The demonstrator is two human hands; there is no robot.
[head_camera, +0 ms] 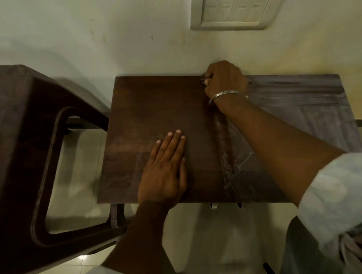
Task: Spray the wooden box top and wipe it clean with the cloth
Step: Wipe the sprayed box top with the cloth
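One dark brown chair point(11, 153) is standing just left of the wooden box top point(150, 108), its edge close beside the box's left side. The single box top is lying flat against the wall, directly below the camera, and two hands are resting on it. The left hand point(165, 171) is lying palm down near the top's front edge, left of its middle, fingers straight and together, holding nothing. Right of it, one pale, smeary streak point(228, 154) is running from front to back across the wood. The right hand point(225, 77) is sitting at the top's far edge against the wall, its fingers curling tightly around a small dark scrap point(203, 79); whether that is the cloth cannot be told. One silver bangle point(224, 94) is circling that wrist. Above the top's far right part, one switch plate point(240, 3) with four switches is showing on the wall.
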